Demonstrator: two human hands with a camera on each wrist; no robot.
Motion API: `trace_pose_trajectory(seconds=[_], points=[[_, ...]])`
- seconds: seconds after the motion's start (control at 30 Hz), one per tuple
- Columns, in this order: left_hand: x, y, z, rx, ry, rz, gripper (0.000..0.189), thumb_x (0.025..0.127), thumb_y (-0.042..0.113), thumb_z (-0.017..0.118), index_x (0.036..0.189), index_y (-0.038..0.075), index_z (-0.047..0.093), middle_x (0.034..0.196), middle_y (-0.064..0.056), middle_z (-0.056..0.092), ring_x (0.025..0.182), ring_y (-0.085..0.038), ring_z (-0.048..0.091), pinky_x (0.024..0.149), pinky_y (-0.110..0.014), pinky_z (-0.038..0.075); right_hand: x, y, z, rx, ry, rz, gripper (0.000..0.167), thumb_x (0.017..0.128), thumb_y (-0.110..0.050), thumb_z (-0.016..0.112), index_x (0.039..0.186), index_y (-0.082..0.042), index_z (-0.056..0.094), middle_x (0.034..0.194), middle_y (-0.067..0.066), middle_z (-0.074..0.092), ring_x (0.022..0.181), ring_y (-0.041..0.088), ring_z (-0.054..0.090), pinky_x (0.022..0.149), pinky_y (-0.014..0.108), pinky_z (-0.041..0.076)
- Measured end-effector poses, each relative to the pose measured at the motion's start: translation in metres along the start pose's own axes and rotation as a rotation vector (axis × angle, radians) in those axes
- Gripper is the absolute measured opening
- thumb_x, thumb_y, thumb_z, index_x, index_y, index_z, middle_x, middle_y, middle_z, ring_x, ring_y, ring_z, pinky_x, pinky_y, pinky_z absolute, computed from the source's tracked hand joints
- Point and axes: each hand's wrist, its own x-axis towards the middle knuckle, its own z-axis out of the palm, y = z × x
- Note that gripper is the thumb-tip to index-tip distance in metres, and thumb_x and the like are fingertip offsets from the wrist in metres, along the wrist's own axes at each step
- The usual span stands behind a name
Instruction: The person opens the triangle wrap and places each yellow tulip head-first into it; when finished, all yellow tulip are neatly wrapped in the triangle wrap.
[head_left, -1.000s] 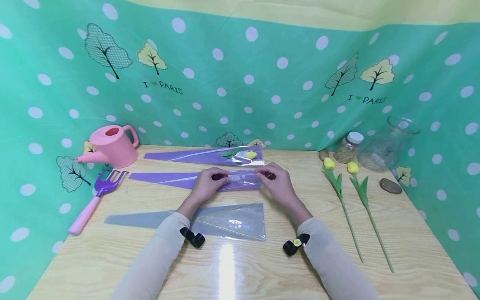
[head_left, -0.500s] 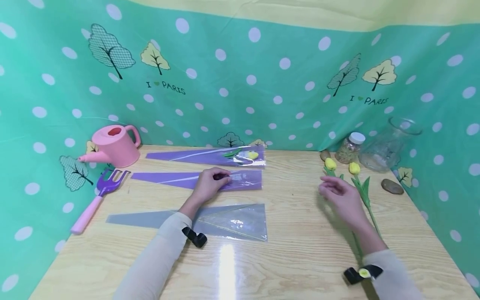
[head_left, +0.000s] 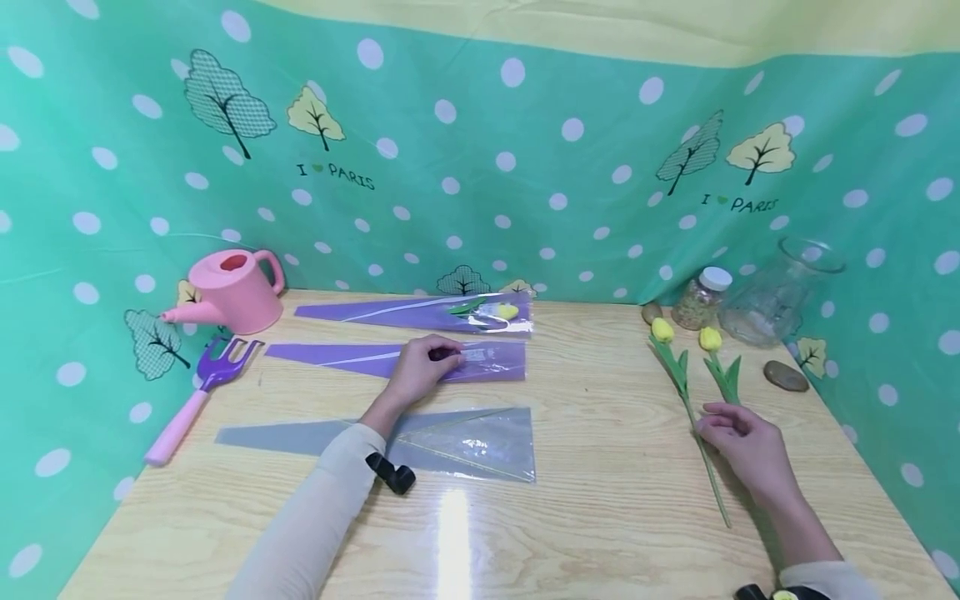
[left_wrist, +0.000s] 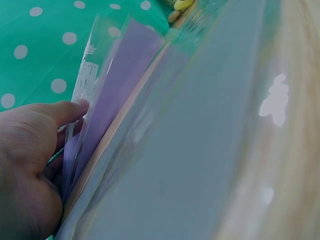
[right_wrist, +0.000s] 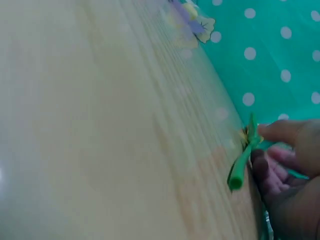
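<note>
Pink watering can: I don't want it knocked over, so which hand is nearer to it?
Left. The left hand is on the nearer purple sleeve, to the right of the pink watering can; the right hand is much farther right, by the yellow tulips.

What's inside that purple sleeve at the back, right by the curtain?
Inside the back sleeve is a yellow tulip, its bloom and green leaves showing near the clear wide end. Its stem can't be seen; the purple covers the narrow end.
</note>
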Motion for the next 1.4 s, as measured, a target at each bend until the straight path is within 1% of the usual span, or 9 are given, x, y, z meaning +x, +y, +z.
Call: trace_pose_trajectory(seconds=[0.17, 0.27, 0.47, 0.63, 0.8, 0.93, 1.03, 1.17, 1.4], points=[[0.001, 0.001, 0.000, -0.001, -0.008, -0.003, 0.019, 0.091, 0.019, 0.079, 0.109, 0.013, 0.079, 0.114, -0.008, 0.077, 0.114, -0.027, 0.069, 0.106, -0.045, 0.054, 0.001, -0.004, 0.006, -0.228, 0.054, -0.047, 0.045, 0.096, -0.032, 0.074, 0.125, 0.001, 0.069, 0.097, 0.005, 0.075, 0.074, -0.008, 0.058, 0.064, 0.013, 0.047], [0.000, 0.001, 0.000, -0.004, -0.010, -0.009, 0.019, 0.091, 0.020, 0.080, 0.109, 0.013, 0.079, 0.113, -0.008, 0.077, 0.114, -0.027, 0.069, 0.106, -0.045, 0.053, 0.002, -0.007, 0.009, -0.278, 0.094, -0.058, 0.036, 0.095, -0.025, 0.072, 0.120, 0.001, 0.072, 0.096, 0.010, 0.075, 0.071, -0.006, 0.056, 0.061, 0.016, 0.045], [-0.001, 0.000, 0.000, -0.005, -0.006, -0.015, 0.019, 0.091, 0.020, 0.080, 0.109, 0.016, 0.079, 0.113, -0.006, 0.077, 0.113, -0.026, 0.069, 0.104, -0.045, 0.054, 0.002, -0.009, 0.012, -0.233, 0.115, -0.026, 0.033, 0.097, -0.022, 0.069, 0.122, -0.001, 0.072, 0.098, 0.010, 0.074, 0.072, -0.003, 0.056, 0.059, 0.019, 0.048], [-0.001, -0.001, 0.001, -0.003, 0.000, -0.011, 0.019, 0.091, 0.020, 0.080, 0.109, 0.016, 0.079, 0.112, -0.005, 0.077, 0.111, -0.025, 0.069, 0.102, -0.044, 0.055, 0.002, -0.012, 0.015, -0.122, 0.107, 0.021, 0.033, 0.100, -0.021, 0.067, 0.127, -0.004, 0.070, 0.101, 0.004, 0.070, 0.079, -0.002, 0.056, 0.063, 0.018, 0.050], [-0.001, -0.002, 0.001, -0.001, 0.003, -0.004, 0.019, 0.091, 0.020, 0.080, 0.109, 0.015, 0.079, 0.112, -0.005, 0.077, 0.110, -0.024, 0.070, 0.100, -0.044, 0.056, 0.000, -0.024, 0.017, 0.035, 0.068, 0.048, 0.036, 0.103, -0.021, 0.064, 0.135, -0.004, 0.065, 0.103, -0.007, 0.065, 0.088, -0.004, 0.057, 0.068, 0.017, 0.055], [-0.001, -0.002, 0.000, -0.002, 0.002, -0.006, 0.019, 0.091, 0.021, 0.080, 0.109, 0.016, 0.079, 0.113, -0.005, 0.077, 0.113, -0.025, 0.069, 0.104, -0.044, 0.054, -0.002, -0.038, 0.016, 0.162, 0.050, 0.017, 0.039, 0.103, -0.024, 0.065, 0.137, -0.006, 0.062, 0.100, -0.019, 0.065, 0.091, -0.004, 0.062, 0.072, 0.018, 0.057], [-0.001, -0.001, 0.001, -0.007, -0.002, -0.009, 0.019, 0.091, 0.021, 0.080, 0.109, 0.016, 0.079, 0.113, -0.006, 0.077, 0.114, -0.026, 0.069, 0.106, -0.045, 0.053, -0.004, -0.049, 0.015, 0.358, 0.038, -0.001, 0.035, 0.102, -0.021, 0.067, 0.134, -0.009, 0.062, 0.097, -0.019, 0.068, 0.089, 0.000, 0.067, 0.072, 0.017, 0.058], [0.000, -0.002, 0.001, -0.011, -0.003, -0.007, 0.020, 0.091, 0.020, 0.080, 0.110, 0.015, 0.079, 0.113, -0.006, 0.077, 0.113, -0.026, 0.069, 0.105, -0.045, 0.054, -0.004, -0.066, 0.016, 0.718, 0.005, -0.022, 0.029, 0.098, -0.014, 0.071, 0.126, -0.013, 0.063, 0.096, -0.010, 0.074, 0.085, 0.005, 0.072, 0.076, 0.018, 0.060], [-0.001, -0.002, 0.000, -0.021, 0.005, -0.002, 0.019, 0.090, 0.019, 0.080, 0.109, 0.014, 0.079, 0.112, -0.007, 0.077, 0.111, -0.026, 0.069, 0.103, -0.045, 0.055, -0.005, -0.093, 0.027, 1.153, -0.133, -0.064, 0.022, 0.101, 0.001, 0.061, 0.119, -0.011, 0.063, 0.095, 0.002, 0.074, 0.084, 0.017, 0.075, 0.077, 0.025, 0.061]])
